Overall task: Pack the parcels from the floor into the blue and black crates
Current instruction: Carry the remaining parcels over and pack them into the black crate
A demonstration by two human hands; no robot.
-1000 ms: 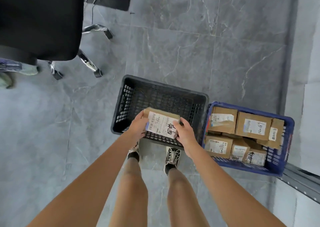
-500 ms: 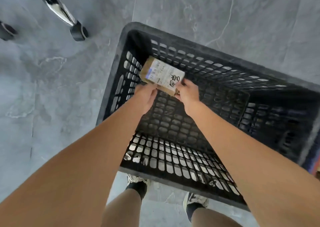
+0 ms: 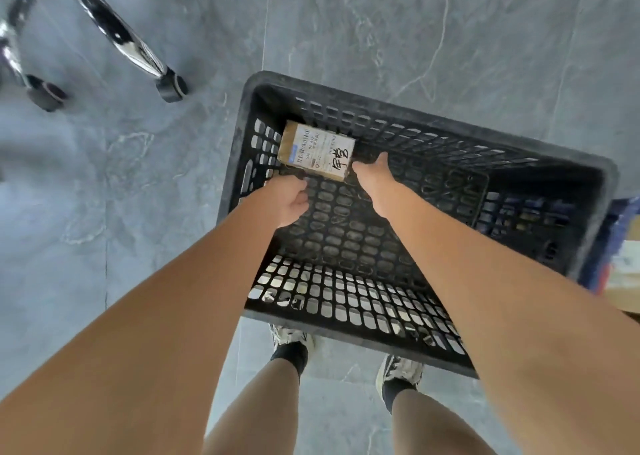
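Note:
A small brown parcel (image 3: 317, 150) with a white label lies flat in the far left corner of the black crate (image 3: 408, 113). My left hand (image 3: 287, 200) hovers just short of the parcel's near edge, fingers loosely curled, holding nothing. Inside the crate, my right hand (image 3: 374, 174) reaches to the parcel's near right corner with its thumb stretched out; it touches that corner or is very close to it. Apart from this parcel, the crate's visible floor is bare. A sliver of the blue crate (image 3: 618, 243) shows at the right edge.
Chrome chair legs with black casters (image 3: 171, 87) stand on the grey tiled floor to the left beyond the black crate. A parcel (image 3: 627, 267) shows inside the blue crate. My feet (image 3: 292, 342) stand right behind the black crate's near wall.
The parcel went from being held above the crate down to its floor in the far left corner. My left hand has come off it and drawn back; my right hand has loosened.

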